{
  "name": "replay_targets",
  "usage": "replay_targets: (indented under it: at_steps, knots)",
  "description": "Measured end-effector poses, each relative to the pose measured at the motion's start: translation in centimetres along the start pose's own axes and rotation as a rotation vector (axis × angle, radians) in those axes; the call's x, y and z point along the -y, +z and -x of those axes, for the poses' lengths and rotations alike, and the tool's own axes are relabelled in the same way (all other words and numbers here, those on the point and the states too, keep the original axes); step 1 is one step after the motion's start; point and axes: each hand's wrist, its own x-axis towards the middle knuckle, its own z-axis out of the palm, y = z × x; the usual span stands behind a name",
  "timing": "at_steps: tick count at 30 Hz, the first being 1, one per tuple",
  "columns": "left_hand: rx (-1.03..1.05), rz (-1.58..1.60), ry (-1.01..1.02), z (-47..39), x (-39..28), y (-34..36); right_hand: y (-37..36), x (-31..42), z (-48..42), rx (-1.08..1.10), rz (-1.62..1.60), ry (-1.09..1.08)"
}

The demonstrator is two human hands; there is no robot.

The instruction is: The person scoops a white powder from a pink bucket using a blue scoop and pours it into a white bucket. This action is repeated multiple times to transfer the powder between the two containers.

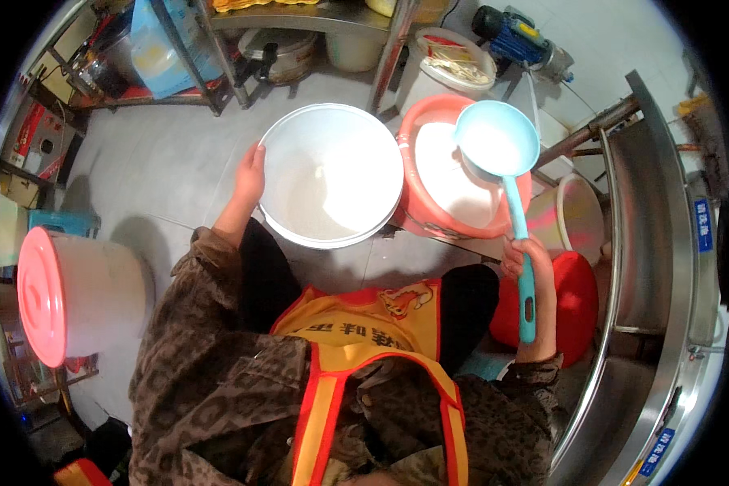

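My left hand (250, 176) holds the rim of a large white plastic bucket (282, 182) on its left side. Pale contents show at the bottom of the bucket, partly washed out by glare. In my right hand (527, 258) is the handle of a light blue plastic water ladle (511, 194). The ladle's bowl is over the right side of a salmon-red plastic tub (419, 215), and its inside looks bright white; I cannot tell how full it is. White liquid (443, 164) fills much of the tub, which stands just right of the bucket.
A white bucket with a pink lid (97, 297) stands on the tiled floor at left. Steel sinks (641, 243) run along the right. Behind are a steel shelf (304, 18), a lidded pot (279, 54), a white pail (422, 76) and a blue motor (519, 42). Something red (574, 304) lies beside my right forearm.
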Motion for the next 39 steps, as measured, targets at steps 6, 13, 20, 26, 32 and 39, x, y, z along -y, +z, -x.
replay_targets:
  at_steps: [6, 13, 20, 26, 32, 39]
  knots:
    - [-0.037, -0.057, -0.001, 0.0, -0.1, 0.1, -4.7, -0.3, -6.7, -0.231, 0.615, 0.130]
    - [-0.041, -0.124, 0.070, -0.1, -0.2, -0.4, -6.5, 0.0, -12.2, -0.195, 1.220, 0.049]
    - [-0.052, -0.113, 0.079, -0.1, 0.2, -0.3, -2.5, 0.0, -14.0, -0.163, 1.128, 0.230]
    - [-0.042, -0.108, 0.046, 0.5, -1.0, -0.2, -1.5, -1.9, -16.2, -0.081, 0.956, 0.265]
    - [-0.046, -0.107, 0.084, 0.5, -1.0, -0.3, 0.0, -2.2, -16.7, -0.009, 0.446, 0.394]
    - [-0.045, -0.122, 0.069, 0.9, -2.1, 0.0, -0.3, -4.3, -17.0, 0.178, -0.230, 0.492]
